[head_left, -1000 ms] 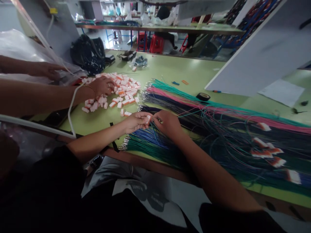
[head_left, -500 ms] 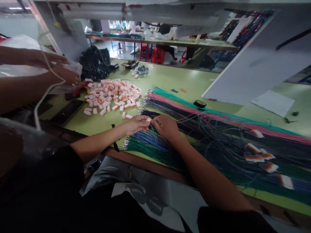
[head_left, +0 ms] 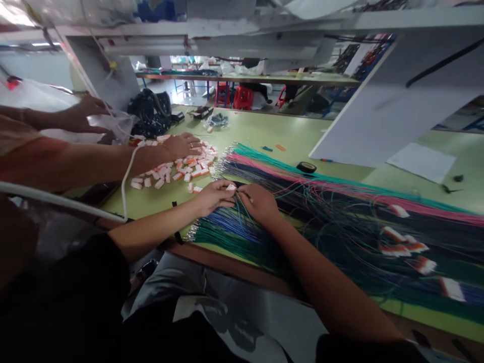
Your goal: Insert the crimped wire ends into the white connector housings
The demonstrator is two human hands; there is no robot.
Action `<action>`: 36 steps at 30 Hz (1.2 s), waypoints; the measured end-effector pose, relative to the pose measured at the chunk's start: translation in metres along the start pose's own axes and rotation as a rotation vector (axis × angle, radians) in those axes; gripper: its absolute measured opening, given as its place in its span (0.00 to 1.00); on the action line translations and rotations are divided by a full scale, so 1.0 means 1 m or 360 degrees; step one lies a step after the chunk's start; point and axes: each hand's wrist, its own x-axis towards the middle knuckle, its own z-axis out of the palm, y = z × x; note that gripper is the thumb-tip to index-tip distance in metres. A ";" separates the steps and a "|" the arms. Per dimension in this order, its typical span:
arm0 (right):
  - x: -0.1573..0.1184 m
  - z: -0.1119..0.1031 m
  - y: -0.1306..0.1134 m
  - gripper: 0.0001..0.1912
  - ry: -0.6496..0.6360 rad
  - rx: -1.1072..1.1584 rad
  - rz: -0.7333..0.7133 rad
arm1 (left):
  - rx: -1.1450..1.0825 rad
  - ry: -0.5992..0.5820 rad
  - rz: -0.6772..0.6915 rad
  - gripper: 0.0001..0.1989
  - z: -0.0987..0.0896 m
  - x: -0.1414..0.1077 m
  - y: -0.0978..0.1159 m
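Note:
Between the thumb and fingers of my left hand (head_left: 214,197) is a small white connector housing (head_left: 230,187). My right hand (head_left: 260,202) is right beside it, its fingers pinched on thin wires that run to the housing; the exact fingertip contact is hard to make out. Under both hands lie bundles of wires: green wires (head_left: 223,243) nearest me, blue wires (head_left: 236,222), then dark ones, with pink wires (head_left: 257,166) and teal wires (head_left: 264,160) farther off. Bare metal terminals show at their left ends. Housings with wires in them (head_left: 397,247) rest on the bundles to the right.
A co-worker's hand (head_left: 183,146) reaches over a pile of white and orange housings (head_left: 192,169); the other holds a plastic bag (head_left: 113,123). A white cable (head_left: 124,191) hangs at left. Black tape (head_left: 306,167), a slanted white panel (head_left: 370,111) and paper (head_left: 421,161) are beyond the wires.
The co-worker's arm has stretched rightward over the housing pile, and the white cable has shifted right. The view has tilted up slightly. My hands keep nearly the same pose at the housing.

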 end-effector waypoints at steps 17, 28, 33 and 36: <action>-0.001 -0.001 0.004 0.18 -0.0086 -0.0031 -0.0048 | -0.0296 0.0039 -0.0065 0.12 0.004 0.014 -0.016; 0.003 -0.033 -0.010 0.14 -0.0293 -0.0130 0.0105 | -0.0473 -0.0004 -0.0143 0.06 0.011 0.010 -0.015; 0.012 -0.110 0.008 0.14 -0.0103 -0.0277 0.0434 | -0.0527 -0.0045 -0.0210 0.04 0.011 0.011 -0.015; 0.020 -0.148 0.049 0.12 -0.0055 -0.0414 0.0635 | -0.0566 -0.0101 -0.0246 0.03 0.011 0.011 -0.014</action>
